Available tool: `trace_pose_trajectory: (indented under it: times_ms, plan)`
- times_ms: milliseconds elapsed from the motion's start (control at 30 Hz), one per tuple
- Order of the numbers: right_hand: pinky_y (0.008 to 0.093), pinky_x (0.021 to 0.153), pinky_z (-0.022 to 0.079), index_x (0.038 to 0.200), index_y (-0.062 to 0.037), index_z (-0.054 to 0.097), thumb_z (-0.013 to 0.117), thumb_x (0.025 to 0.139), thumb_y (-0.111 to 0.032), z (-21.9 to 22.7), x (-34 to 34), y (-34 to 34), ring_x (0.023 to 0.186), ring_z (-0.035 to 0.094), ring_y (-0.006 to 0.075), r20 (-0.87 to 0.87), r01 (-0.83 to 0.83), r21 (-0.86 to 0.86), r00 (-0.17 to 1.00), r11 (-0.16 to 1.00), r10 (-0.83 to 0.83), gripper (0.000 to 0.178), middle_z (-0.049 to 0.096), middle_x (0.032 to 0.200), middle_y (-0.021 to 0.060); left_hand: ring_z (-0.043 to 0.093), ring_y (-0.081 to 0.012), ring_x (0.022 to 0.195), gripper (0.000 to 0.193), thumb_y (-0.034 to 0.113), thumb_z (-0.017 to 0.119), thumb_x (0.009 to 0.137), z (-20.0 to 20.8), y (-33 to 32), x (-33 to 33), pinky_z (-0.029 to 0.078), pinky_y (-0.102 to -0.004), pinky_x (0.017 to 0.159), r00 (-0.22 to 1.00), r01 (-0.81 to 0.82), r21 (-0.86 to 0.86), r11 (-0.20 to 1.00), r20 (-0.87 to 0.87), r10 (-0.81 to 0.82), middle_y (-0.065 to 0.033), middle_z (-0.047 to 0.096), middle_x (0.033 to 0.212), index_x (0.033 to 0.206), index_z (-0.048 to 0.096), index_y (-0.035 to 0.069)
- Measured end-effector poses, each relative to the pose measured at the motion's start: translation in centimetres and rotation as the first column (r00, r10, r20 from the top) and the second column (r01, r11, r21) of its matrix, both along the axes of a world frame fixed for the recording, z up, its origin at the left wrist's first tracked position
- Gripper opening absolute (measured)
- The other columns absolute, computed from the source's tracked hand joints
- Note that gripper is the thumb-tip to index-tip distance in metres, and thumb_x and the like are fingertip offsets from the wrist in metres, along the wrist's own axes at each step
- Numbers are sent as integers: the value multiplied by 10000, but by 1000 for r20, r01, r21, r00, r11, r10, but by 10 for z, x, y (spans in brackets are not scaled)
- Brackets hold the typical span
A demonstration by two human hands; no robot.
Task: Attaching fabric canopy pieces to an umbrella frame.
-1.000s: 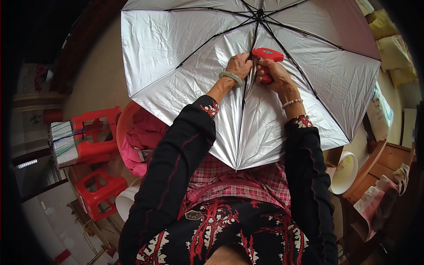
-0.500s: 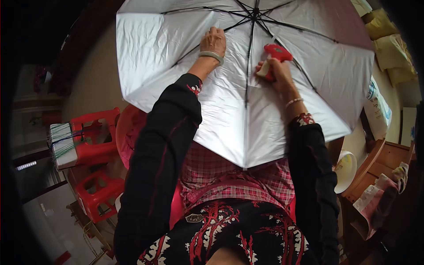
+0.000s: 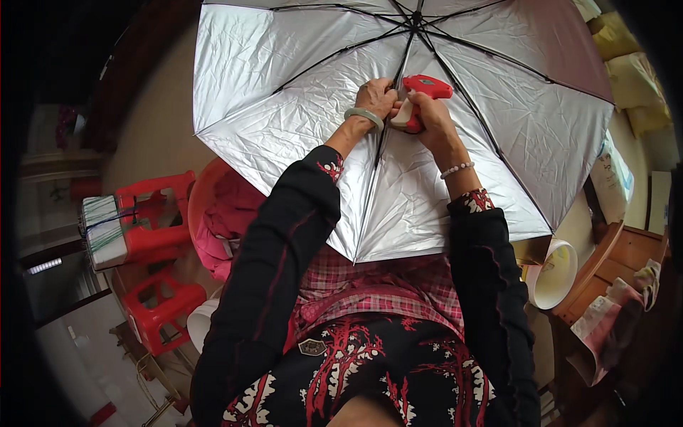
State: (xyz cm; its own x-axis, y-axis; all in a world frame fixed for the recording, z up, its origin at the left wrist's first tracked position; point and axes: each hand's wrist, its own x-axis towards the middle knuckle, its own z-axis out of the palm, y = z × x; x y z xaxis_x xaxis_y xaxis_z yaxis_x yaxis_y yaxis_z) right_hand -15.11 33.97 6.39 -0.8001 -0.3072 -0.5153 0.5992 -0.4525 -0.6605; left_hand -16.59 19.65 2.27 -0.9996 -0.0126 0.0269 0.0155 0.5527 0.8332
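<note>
An opened umbrella (image 3: 284,135) lies over my lap with its silvery inner side facing me. Its black hub (image 3: 417,21) is at the top, and dark ribs spread from it. In my right hand (image 3: 437,128) is a red and white tagging gun (image 3: 428,86), with the fingers wrapped round its handle. Just to its left, my left hand (image 3: 373,96) is closed in a pinch at a dark umbrella rib (image 3: 379,146). The two hands nearly touch there. Exactly what lies between the left fingertips is partly hidden.
Red plastic stools (image 3: 162,306) stand at the left, one with a bundle of white and green strands (image 3: 105,228). A red basin (image 3: 203,186) holds pink cloth (image 3: 231,213). On the right are a white bucket (image 3: 556,276), wooden furniture (image 3: 612,267) and a white printed bag (image 3: 610,181).
The umbrella has turned a little, its near corner shifting left. My left hand has moved right and down to the middle rib. The tagging gun has moved left, close to it.
</note>
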Motion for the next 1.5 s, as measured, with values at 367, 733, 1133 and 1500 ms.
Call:
trace_pose_trajectory:
  times_ms: [367,733,1133,1500]
  plan:
    - [469,689,519,1025,28,434,468,803,-87,-9,-9,18,740,608,287,88,-99,-244,988,965,124,252,582,881,166,587,-295,677,247,208,501,741,9,1,3,452,-352,631,998,31,-89,996,-47,-35,-198,589,738,830,569,-13]
    - [422,695,529,1011,37,459,488,802,-91,-29,-26,28,743,613,251,-3,-256,-14,967,967,256,247,592,854,146,587,-353,756,222,179,482,720,16,13,7,467,-396,677,998,17,-78,997,-54,-21,-221,596,802,779,580,-12]
    - [386,660,537,1011,33,456,487,802,-112,18,-24,57,732,617,239,-113,-99,87,988,991,108,256,582,836,141,584,-364,775,228,193,517,726,25,-41,-44,475,-411,699,961,-76,-578,812,-261,-96,-240,586,809,754,576,-25]
    - [345,637,537,982,47,468,499,784,-83,-4,-8,0,678,619,247,-135,-11,258,990,966,47,238,584,799,142,606,-174,632,319,225,555,755,10,2,2,481,-279,601,997,77,-45,996,28,-76,-143,627,753,925,586,-42]
